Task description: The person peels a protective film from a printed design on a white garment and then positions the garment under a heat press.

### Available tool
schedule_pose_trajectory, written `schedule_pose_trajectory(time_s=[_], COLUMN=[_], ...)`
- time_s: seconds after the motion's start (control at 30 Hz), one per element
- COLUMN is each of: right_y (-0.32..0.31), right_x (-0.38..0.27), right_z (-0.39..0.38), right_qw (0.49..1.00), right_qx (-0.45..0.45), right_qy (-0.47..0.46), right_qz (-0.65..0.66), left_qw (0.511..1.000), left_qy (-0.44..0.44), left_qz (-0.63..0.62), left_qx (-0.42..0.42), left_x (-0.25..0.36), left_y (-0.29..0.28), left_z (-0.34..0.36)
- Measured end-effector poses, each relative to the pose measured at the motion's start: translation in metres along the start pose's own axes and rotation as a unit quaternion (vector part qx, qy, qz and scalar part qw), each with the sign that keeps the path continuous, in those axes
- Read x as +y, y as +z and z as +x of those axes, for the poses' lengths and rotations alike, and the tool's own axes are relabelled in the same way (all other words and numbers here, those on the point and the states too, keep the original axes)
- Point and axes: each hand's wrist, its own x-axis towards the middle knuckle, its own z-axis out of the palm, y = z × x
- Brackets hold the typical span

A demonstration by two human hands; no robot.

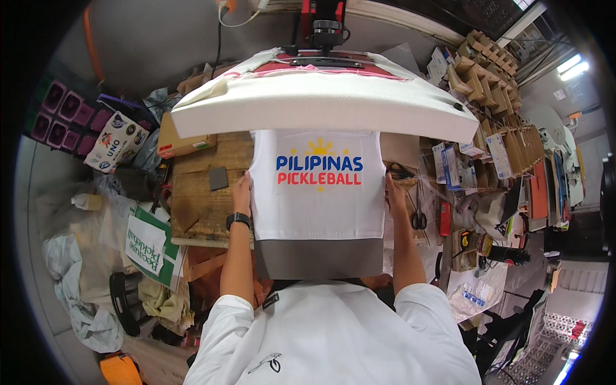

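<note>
We see bold blue lettering over a red line on the white garment [319,215], with yellow sun motifs about it; green writing marks a white sheet [142,242] at far left; the garment lies on a grey board [319,258], and a white padded press head [321,115] overhangs its top, hiding that part from us; at left a wooden surface [215,212] bears a dark square [218,178]; at right are scissors [418,220]; our left hand [241,194] and right hand [394,192] touch the garment's side edges; how far they close, we cannot tell.
</note>
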Motion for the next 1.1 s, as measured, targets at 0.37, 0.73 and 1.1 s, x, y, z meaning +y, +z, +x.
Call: schedule_pose_trajectory(time_s=[0.37, 0.73, 1.1], right_y=[-0.009, -0.003, -0.011], right_x=[-0.024, -0.028, -0.023], right_z=[0.041, 0.028, 0.027], right_qw=[0.994, 0.996, 0.991], right_qx=[-0.069, -0.065, -0.102], right_qy=[-0.029, -0.025, 0.015], right_qz=[0.084, 0.059, 0.081], left_qw=[0.999, 1.0, 0.998], left_qy=[-0.015, -0.018, -0.048], left_qz=[-0.032, -0.019, -0.016], left_qx=[0.007, 0.006, -0.032], left_x=[0.007, 0.004, 0.011], left_y=[-0.003, -0.005, -0.018], left_z=[0.019, 0.023, 0.018])
